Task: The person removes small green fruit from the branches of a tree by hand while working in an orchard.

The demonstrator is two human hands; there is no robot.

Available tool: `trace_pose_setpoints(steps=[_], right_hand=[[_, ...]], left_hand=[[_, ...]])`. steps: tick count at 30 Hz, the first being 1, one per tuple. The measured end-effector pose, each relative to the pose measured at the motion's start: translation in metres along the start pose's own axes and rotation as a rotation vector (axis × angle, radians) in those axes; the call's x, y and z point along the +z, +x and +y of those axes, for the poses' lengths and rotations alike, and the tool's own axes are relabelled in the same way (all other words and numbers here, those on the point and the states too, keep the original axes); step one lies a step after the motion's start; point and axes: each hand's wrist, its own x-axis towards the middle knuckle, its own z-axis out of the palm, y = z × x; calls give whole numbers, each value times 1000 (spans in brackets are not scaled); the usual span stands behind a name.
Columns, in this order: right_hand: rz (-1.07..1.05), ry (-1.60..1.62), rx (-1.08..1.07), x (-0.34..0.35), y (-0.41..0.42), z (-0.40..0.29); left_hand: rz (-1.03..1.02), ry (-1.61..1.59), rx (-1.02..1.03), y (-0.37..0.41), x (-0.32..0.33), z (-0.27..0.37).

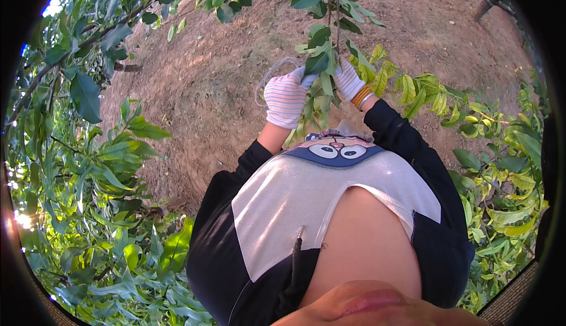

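My left hand (pixel 286 98), in a white knit glove with coloured stripes, is closed around a loop of thin, clear cord or twine (pixel 264 80) beside a hanging leafy branch. My right hand (pixel 349 78), gloved alike with an orange-brown cuff, is at the branch's thin stem (pixel 338 20), its fingertips partly behind leaves. Green leaves (pixel 319 62) hang between the two hands and hide where the fingers meet the stem. Whether the cord passes around the stem cannot be told.
Bare brown soil (pixel 212 87) lies below. Dense leafy branches (pixel 84 96) stand at the left, and a yellow-green leafy shoot (pixel 424 89) reaches in from the right, near my right forearm. A tree trunk (pixel 483 8) shows at the upper right.
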Motion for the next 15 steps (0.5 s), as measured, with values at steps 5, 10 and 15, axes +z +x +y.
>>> trace_pose_setpoints(steps=[5, 10, 15], right_hand=[[11, 49, 24, -1, -2, -4], [-35, 64, 18, -2, 0, -5], [-36, 47, 81, 0, 2, -6]], left_hand=[[-3, -3, -2, 1, -2, 3], [22, -18, 19, 2, 0, 0], [43, 4, 40, -1, 4, -2]])
